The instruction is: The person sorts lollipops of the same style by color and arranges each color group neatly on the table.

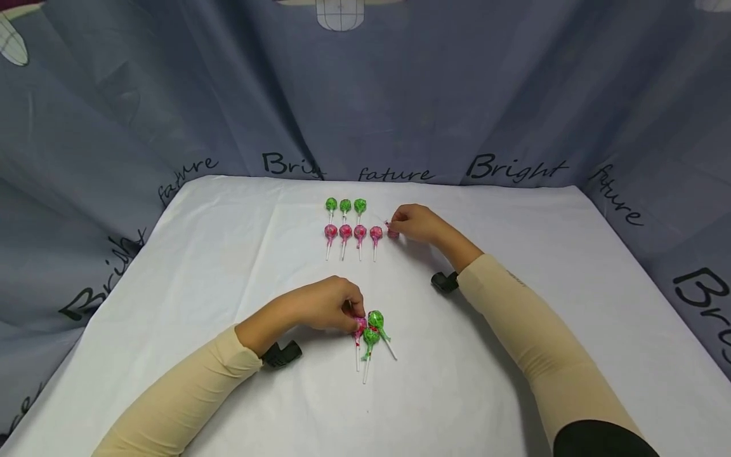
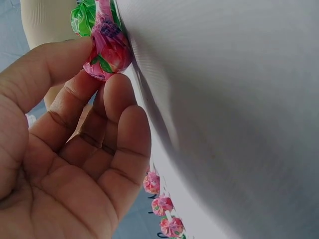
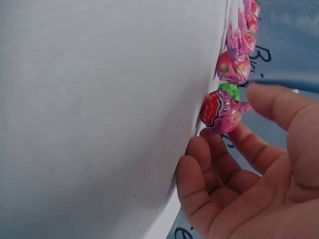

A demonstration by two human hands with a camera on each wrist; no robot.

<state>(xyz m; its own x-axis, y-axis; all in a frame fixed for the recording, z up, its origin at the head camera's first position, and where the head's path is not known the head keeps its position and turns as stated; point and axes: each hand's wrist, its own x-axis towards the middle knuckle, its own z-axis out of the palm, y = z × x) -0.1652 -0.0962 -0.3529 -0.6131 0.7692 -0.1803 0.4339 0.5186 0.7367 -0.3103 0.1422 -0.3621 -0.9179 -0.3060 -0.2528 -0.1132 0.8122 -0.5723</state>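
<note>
In the head view my left hand (image 1: 325, 304) pinches a pink-wrapped lollipop (image 2: 110, 52) by its head, at the near pile. Two green lollipops (image 1: 371, 336) lie against it, and a bit of red wrapper shows between them. Farther back, my right hand (image 1: 419, 223) holds another pink lollipop (image 3: 222, 112) between thumb and fingers, low over the cloth. It is at the right end of a row of pink lollipops (image 1: 360, 233), whose sticks point toward me. Behind that row lie three green lollipops (image 1: 345, 205), side by side.
A white cloth (image 1: 228, 254) covers the table. Grey-blue curtain (image 1: 400, 95) with printed lettering hangs along the back and sides. A black wrist device (image 1: 282, 354) sits under the left wrist, and another black device (image 1: 444, 282) under the right.
</note>
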